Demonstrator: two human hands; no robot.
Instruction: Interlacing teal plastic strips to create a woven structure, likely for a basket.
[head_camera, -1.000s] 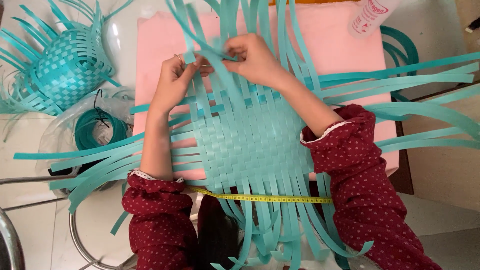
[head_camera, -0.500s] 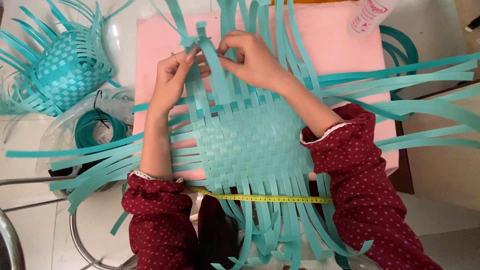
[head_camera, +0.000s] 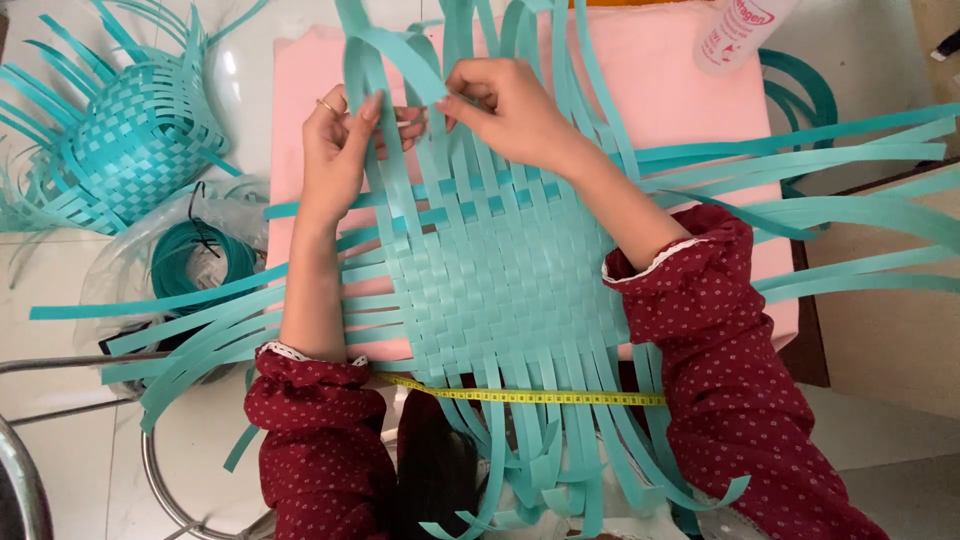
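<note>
At centre on pink foam pad (head_camera: 640, 90): teal strip mat (head_camera: 500, 270), middle block woven tight, far rows loose, ends free all round. Left hand (head_camera: 340, 150) and right hand (head_camera: 505, 105) both pinching a far upright strip (head_camera: 400, 50). Yellow tape measure (head_camera: 530, 396) along near edge.

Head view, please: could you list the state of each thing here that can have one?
Woven mat: flat on the pink pad, centre woven, strip ends loose.
Lifted strip: raised, pinched by both hands.
Left hand: gripping the lifted strip.
Right hand: pinching the same strip.
Small basket: partly woven, ends sticking out.
Tape measure: unrolled, lying straight across the mat's near edge.
Strip coil: wound up.
</note>
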